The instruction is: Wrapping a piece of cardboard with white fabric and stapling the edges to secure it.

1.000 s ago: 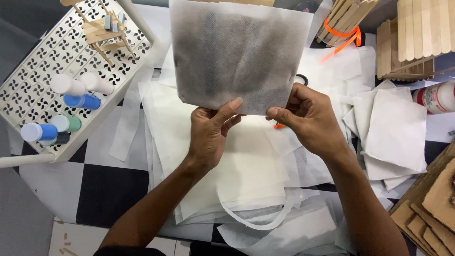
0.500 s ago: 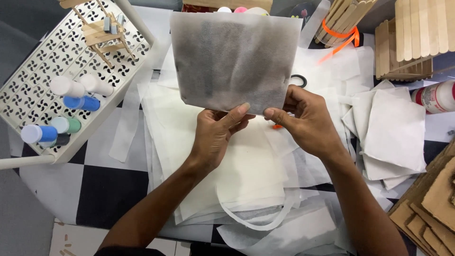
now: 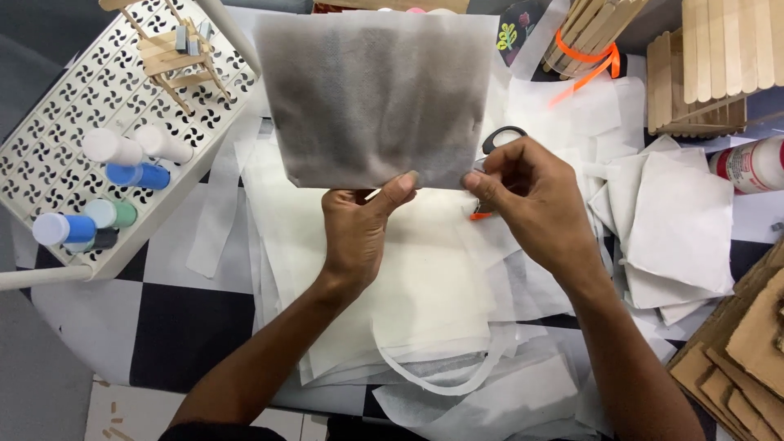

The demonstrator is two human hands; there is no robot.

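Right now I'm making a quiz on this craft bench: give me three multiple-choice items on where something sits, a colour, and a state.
1. Where is the perforated white tray?
A. To the person's left
B. To the person's right
C. Under the raised sheet

2. What colour is the band around the bundled wooden sticks?
A. Green
B. Orange
C. Black

3. How is the thin fabric sheet held?
A. Lying flat on the table
B. Rolled into a tube
C. Lifted by its lower edge, pinched by both hands

Answers: 1 A, the tray fills the left side. 2 B, the band is bright orange. 3 C, the left hand and right hand pinch its bottom edge.
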